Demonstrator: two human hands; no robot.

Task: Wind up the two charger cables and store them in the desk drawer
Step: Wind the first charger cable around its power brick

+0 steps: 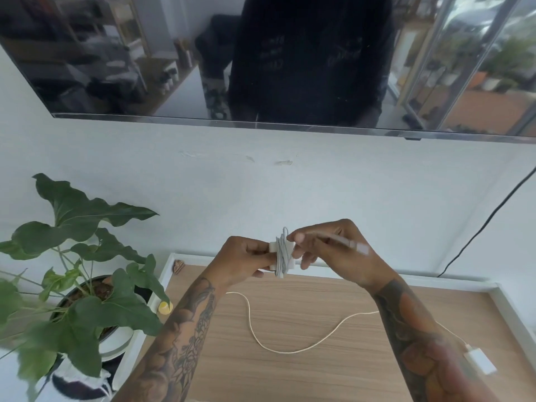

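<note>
Hands grip tight: my left hand [246, 256] clamps the cable-wrapped white charger brick [281, 255], my right hand [327, 248] pinches its grey cable end [352, 243].

White wall [319, 184], TV [145, 53] (reflective), wood desk [304, 372].

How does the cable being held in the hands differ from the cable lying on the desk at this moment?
The held cable is wound tightly around its white charger block, while the desk cable lies loose in a long open curve. The held cable is up in the air, the left hand gripping the block and the right hand pinching the free plug end; the desk cable rests untouched on the wooden desk. The held cable looks greyer, the desk cable creamier. Both are thin, pale, and attached to a white adapter.
</note>
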